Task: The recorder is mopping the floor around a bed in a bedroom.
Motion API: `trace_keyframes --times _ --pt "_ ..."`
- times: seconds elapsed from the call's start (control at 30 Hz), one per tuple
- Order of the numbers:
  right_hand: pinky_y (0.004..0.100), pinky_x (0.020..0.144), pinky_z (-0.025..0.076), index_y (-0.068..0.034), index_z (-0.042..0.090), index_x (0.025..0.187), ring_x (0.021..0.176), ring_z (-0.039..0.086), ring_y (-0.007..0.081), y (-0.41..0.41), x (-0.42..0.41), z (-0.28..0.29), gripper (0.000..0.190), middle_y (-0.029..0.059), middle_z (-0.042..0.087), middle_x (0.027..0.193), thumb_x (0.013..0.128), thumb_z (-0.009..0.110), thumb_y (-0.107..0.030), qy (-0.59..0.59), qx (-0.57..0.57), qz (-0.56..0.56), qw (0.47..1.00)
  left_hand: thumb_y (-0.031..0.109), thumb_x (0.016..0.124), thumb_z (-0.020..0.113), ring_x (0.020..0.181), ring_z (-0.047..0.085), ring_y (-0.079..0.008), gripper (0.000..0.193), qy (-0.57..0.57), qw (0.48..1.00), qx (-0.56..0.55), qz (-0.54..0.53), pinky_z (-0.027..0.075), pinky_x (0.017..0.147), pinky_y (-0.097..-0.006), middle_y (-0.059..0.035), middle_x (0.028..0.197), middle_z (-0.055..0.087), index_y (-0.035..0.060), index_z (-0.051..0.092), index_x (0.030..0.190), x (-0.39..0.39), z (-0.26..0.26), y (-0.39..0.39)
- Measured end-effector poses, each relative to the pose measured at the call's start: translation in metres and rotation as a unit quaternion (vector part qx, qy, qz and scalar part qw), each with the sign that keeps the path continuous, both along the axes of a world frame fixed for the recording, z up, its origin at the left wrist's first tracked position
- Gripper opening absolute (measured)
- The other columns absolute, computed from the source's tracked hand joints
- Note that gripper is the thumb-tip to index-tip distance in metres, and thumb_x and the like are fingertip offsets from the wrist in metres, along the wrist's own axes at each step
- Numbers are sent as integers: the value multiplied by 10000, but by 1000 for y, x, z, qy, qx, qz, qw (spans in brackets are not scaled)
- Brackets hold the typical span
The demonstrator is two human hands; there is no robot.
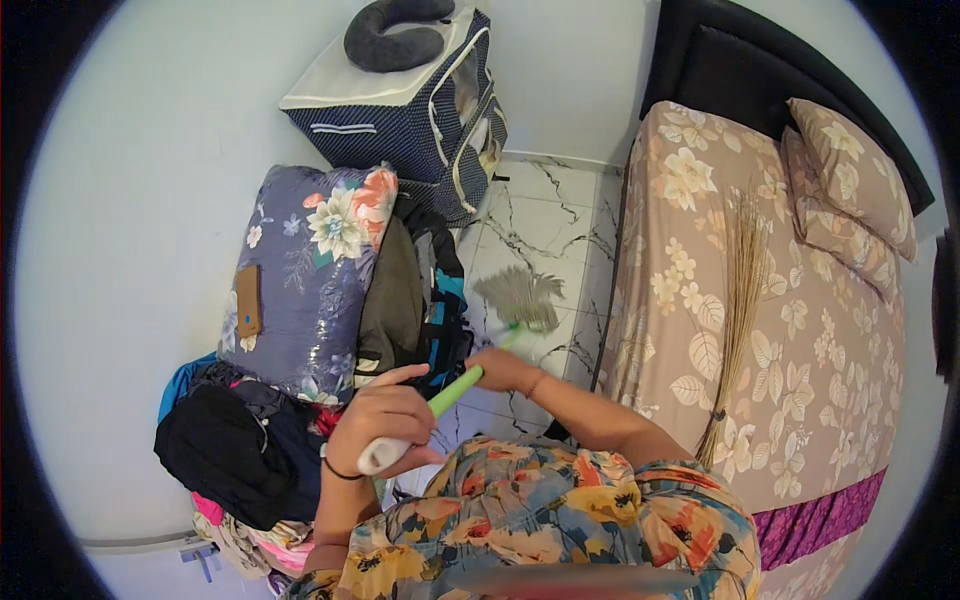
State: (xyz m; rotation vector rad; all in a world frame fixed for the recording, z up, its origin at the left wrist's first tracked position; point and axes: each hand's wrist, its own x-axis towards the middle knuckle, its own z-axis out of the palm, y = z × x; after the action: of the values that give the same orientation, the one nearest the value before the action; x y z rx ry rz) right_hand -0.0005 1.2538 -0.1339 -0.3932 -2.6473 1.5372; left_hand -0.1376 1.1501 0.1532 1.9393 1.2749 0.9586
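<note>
A mop with a green handle (456, 393) and a white end grip (382, 454) slants down and away from my body. My left hand (384, 416) is wrapped around its upper end, with the index finger sticking out. Lower on the handle, my right hand (504, 370) grips it. The grey mop head (519, 297), blurred, is at the marble-patterned tile floor (547, 202), between the bed and the bags.
At right is a bed (675, 330) bearing a stick broom (739, 300) and pillows (855, 180). Leftward are a heap of clothes (232, 457), a floral wrapped bundle (300, 315) with a phone (248, 301), a backpack (405, 292), and a fabric storage box (375, 142) under a neck pillow (397, 46).
</note>
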Motion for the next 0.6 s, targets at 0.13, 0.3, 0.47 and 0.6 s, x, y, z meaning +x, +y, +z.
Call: trace_keyframes --times 0.13,0.3,0.47,0.6 --pt "428 615 448 -122 586 708 702 586 329 -19 38 36 144 103 603 716 726 608 -263 -44 -2 3 999 228 628 787 636 614 -210 264 -107 994 17 -16 438 909 -478 -37 636 592 74 574 603 7 12 9" --pt "416 632 436 -175 638 743 702 593 300 8 53 40 95 62 620 701 686 618 -248 -68 83 44 993 200 660 770 612 601 -208 257 -99 993 -9 -70 442 911 -469 -39 619 580 59 564 598 25 15 35" --pt "369 720 409 -265 685 821 732 604 236 68 30 23 144 17 630 692 694 618 -274 -93 181 31 978 163 684 752 610 585 -192 226 -92 992 14 -89 443 913 -459 -35 643 573 61 558 630 9 -7 74" --pt "427 735 414 -241 666 774 781 622 213 135 1 -11 121 10 641 719 727 631 -346 -132 195 -15 972 140 681 752 619 577 -186 244 -59 995 39 -67 435 923 -444 -21 637 554 69 528 616 -3 -50 106"
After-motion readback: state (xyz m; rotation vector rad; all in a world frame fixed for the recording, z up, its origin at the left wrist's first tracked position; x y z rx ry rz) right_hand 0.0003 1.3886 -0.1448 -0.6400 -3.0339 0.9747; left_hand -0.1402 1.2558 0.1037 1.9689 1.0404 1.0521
